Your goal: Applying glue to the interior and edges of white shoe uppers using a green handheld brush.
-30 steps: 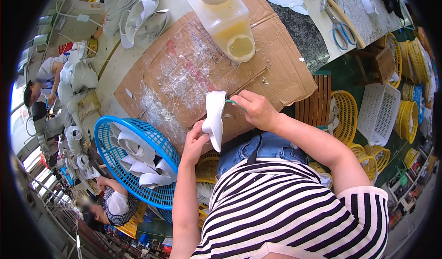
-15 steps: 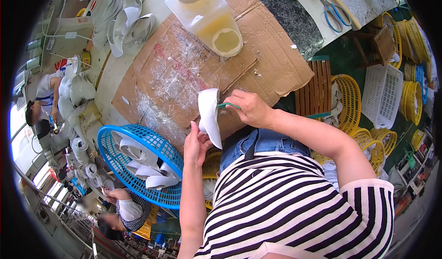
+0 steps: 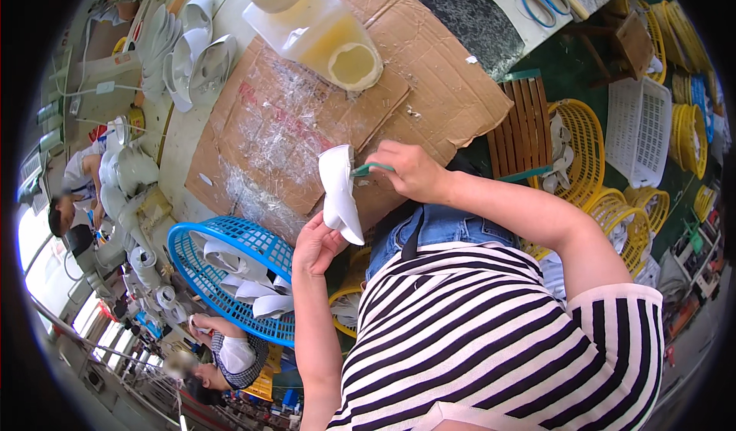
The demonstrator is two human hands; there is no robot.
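A white, curved shoe upper [image 3: 337, 190] stands on end above the cardboard's near edge. My left hand [image 3: 317, 243] is closed on its lower part, with the thumb in front. My right hand [image 3: 412, 172] pinches a slim green-handled brush [image 3: 371, 168], whose far end meets the upper's right edge near the top. The upper partly hides that end. Beyond both hands, a translucent jug [image 3: 310, 36] of yellowish liquid rests on the cardboard sheet [image 3: 452, 78], which has whitish dried smears on it.
At the left, a blue basket [image 3: 244, 228] holds several white uppers. More white pieces [image 3: 201, 55] lie on the table's far left. Scissors [image 3: 543, 0] with blue handles are at the far right. Yellow baskets [image 3: 580, 140], a white crate [image 3: 638, 136] and a slatted wooden stool [image 3: 521, 131] stand rightward.
The view has shifted a little. The upper and both hands sit slightly further left and higher in the picture; the grip of each hand stays the same.
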